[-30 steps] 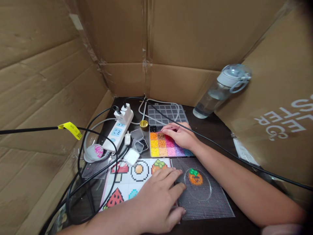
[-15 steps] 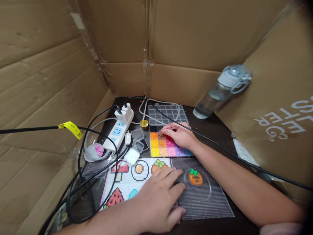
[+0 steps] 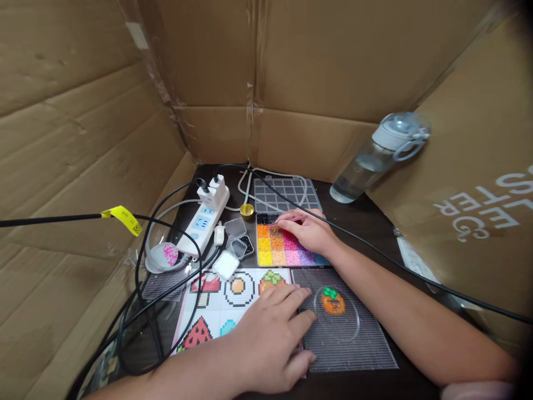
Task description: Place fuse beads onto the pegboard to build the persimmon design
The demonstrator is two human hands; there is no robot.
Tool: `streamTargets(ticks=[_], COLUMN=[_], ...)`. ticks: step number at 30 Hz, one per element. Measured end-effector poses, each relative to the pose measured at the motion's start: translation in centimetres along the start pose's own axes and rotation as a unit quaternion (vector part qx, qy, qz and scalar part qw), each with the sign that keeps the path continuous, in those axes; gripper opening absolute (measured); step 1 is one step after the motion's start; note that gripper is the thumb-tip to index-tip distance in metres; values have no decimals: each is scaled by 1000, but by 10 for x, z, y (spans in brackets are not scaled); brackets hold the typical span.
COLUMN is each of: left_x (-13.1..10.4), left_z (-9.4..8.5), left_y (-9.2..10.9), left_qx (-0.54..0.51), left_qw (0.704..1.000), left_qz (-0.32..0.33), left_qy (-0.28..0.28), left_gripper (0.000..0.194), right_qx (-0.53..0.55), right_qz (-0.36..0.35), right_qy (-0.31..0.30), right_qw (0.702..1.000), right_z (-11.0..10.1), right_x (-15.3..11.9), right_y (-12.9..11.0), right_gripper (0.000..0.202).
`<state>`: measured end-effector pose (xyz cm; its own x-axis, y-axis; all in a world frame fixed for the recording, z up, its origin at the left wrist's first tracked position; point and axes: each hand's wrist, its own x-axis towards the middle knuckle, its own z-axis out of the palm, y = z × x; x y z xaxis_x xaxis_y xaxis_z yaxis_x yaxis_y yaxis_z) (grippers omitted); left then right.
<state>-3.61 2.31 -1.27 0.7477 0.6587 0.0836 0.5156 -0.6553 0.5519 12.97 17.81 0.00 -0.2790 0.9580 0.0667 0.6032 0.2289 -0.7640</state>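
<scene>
My right hand (image 3: 310, 230) grips pink tweezers (image 3: 283, 219), their tip at the orange beads in a compartmented bead box (image 3: 264, 244). Whether a bead sits in the tip is too small to tell. Palm down, my left hand (image 3: 272, 336) rests with spread fingers over a sheet of pixel patterns (image 3: 220, 311) and the left edge of a clear pegboard (image 3: 345, 350). On that pegboard lies an orange fruit shape made of beads (image 3: 333, 303) with green leaves and some dark beads. The hand covers part of the pattern sheet.
A white power strip (image 3: 200, 225), looping black cables (image 3: 135, 294) and small clear boxes (image 3: 227, 265) stand to the left. Behind are a gold cup (image 3: 247, 210) and the box's open lid (image 3: 287, 194). A water bottle (image 3: 362, 169) stands back right. Cardboard walls (image 3: 312, 133) surround the table.
The view has shifted very slightly. Both hands stay in nearly the same place, with the tweezers' tip still at the orange beads.
</scene>
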Motion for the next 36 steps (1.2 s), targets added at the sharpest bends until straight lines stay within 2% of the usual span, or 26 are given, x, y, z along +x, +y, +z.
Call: streamTargets(ticks=[5,11,17,25,36], left_x=[0,0,1,0,1], left_z=[0,1,1,1,2], left_y=[0,1,-1,2,1], left_qx=[0,1,3,5,4], left_qw=[1000,1000,1000,1000,1000], left_qz=[1,3,1,0,0], left_qy=[0,6,5,2,3], left_gripper=[47,46,46,46,45], right_qx=[33,61,18,15,34], right_qz=[-34,0,-37,-36,8], right_qy=[0,-29,9,12,11], right_qw=[999,998,999,999,999], right_z=[4,9,3,5,9], right_x=[0,-3,-1,-3,-7], right_y=[5,-1,7,7,-5], right_gripper=[16,12,16,16,11])
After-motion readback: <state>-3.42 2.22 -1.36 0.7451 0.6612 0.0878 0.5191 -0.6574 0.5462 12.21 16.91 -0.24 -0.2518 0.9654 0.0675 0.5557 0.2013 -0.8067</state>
